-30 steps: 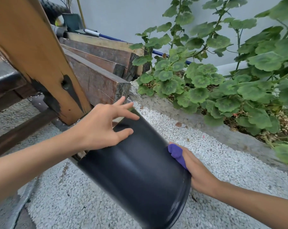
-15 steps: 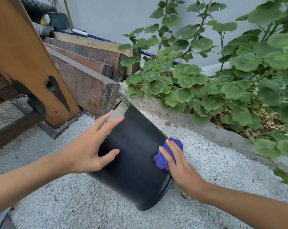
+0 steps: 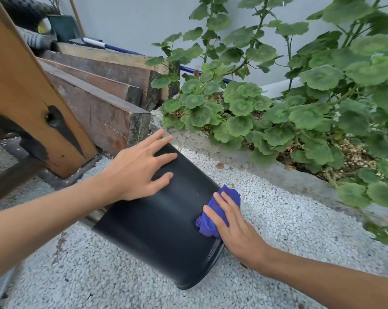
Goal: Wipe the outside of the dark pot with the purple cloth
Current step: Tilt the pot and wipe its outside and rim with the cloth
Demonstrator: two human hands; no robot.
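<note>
The dark pot (image 3: 157, 228) lies tilted on its side over white gravel, its rim toward me at the lower right. My left hand (image 3: 139, 168) rests flat on the pot's upper wall near its base, fingers spread. A bunched purple cloth (image 3: 213, 210) is pressed against the pot's right side. My right hand (image 3: 233, 228) lies over the cloth and holds it against the wall, fingers extended.
A slanted wooden beam (image 3: 32, 103) and stacked timber planks (image 3: 104, 92) stand at the left, close behind the pot. A concrete kerb (image 3: 266, 172) borders a bed of leafy green plants (image 3: 288, 103) at the right. White gravel (image 3: 277, 221) covers the ground.
My right hand with the cloth has slid from the pot's rim edge up onto its side wall. The pot has shifted and turned, and my left hand has moved further onto the base end.
</note>
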